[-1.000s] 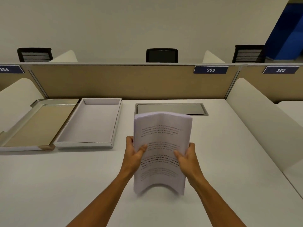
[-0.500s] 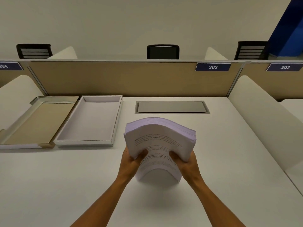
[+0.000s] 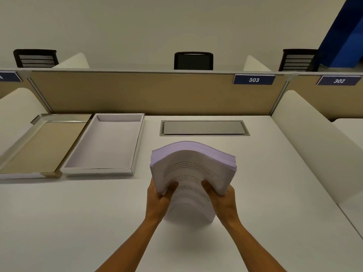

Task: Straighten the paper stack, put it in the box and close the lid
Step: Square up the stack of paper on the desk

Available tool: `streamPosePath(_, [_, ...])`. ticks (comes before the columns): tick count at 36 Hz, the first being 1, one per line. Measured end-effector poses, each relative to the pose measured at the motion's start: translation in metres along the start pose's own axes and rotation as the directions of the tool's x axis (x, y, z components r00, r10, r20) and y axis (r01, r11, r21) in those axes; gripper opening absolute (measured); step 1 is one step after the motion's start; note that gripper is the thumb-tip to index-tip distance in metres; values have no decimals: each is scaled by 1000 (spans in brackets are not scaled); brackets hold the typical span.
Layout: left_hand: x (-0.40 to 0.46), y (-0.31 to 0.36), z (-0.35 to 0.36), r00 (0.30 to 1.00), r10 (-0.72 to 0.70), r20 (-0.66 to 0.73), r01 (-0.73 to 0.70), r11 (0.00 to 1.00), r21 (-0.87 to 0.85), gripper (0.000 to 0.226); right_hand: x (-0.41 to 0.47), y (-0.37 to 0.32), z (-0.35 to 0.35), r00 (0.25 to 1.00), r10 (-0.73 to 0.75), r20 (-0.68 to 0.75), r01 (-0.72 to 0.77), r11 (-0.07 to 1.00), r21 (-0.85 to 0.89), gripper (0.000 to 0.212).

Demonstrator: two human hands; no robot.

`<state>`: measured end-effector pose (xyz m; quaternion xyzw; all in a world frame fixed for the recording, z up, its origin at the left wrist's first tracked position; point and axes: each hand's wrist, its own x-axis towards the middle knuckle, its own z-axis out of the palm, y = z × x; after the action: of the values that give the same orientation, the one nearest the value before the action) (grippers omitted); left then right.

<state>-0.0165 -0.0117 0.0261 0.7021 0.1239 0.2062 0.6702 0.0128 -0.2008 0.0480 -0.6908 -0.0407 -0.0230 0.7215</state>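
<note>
White paper stack (image 3: pixel 193 169) bowed upright on desk (image 3: pixel 78 222), your left hand (image 3: pixel 160 201) and right hand (image 3: pixel 223 201) gripping its sides, thumbs on front. Open box (image 3: pixel 135 154) at ten o'clock, lid (image 3: pixel 42 146) beside it.

We are seeing two bare forearms coming in from the bottom edge, with no sleeves, watch, rings or gloves showing on them. Our left hand (image 3: pixel 159 201) and right hand (image 3: pixel 222 202) are both uncovered, thumbs showing on top, fingers mostly lying out of sight.
</note>
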Motion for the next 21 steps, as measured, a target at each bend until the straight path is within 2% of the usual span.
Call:
streamPosePath(3, [0,-5,-3,1000,-12,9,12,1000,-5,49,0,1,2,1000,2,18,-1,1000,-23,31])
streamPosePath(7, [4,0,-4,1000,-20,17,20,1000,0,28,0,1,1,1000,-9,20,10,999,-38,28])
streamPosePath(15, [9,16,-2,999,15,45,-14,1000,-23,33,7,-9,-2,1000,-29,4,30,999,-24,24])
streamPosePath(21, [3,2,-3,998,-49,42,49,999,-10,35,0,0,-3,1000,-10,-2,10,999,-30,22])
